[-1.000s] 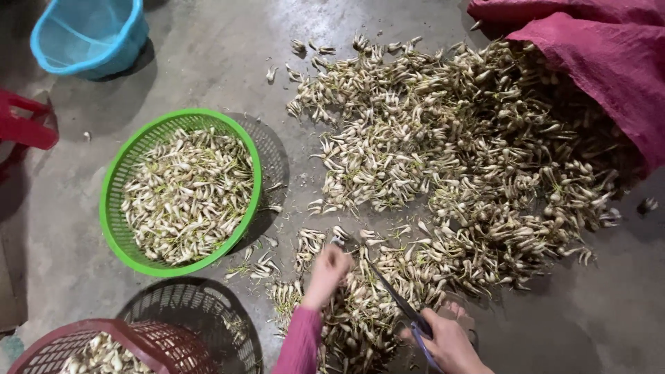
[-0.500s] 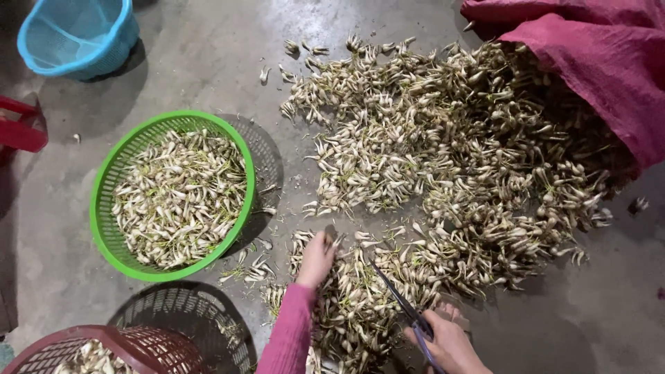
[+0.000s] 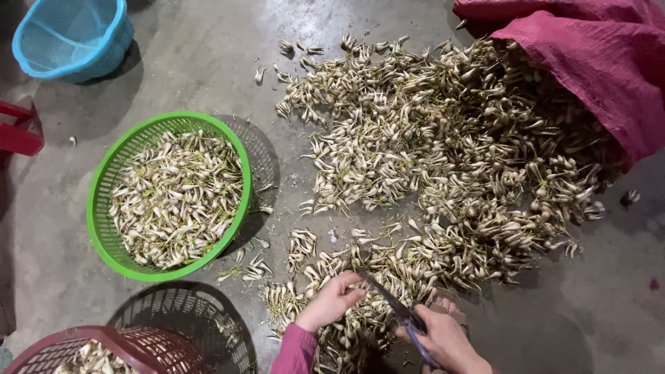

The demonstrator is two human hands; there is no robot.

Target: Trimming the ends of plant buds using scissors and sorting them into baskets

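Observation:
A large heap of pale small bulbs with roots [image 3: 443, 159] covers the concrete floor. At the heap's near edge my left hand [image 3: 332, 301], in a pink sleeve, pinches a bulb from the pile. My right hand [image 3: 447, 339] grips scissors [image 3: 398, 308] with blue handles; the dark blades point up-left toward my left hand's fingertips. A green round basket [image 3: 104, 235] at the left holds many bulbs.
A dark red mesh sack [image 3: 596, 62] lies over the heap at the top right. A blue basket [image 3: 69, 38] stands at the top left, a red object [image 3: 21, 131] at the left edge. A dark red basket [image 3: 131, 346] with bulbs sits at the bottom left.
My left hand has dropped lower onto the near edge of the pile and closed on a bulb. The scissor blades now reach toward it. The view shifted slightly.

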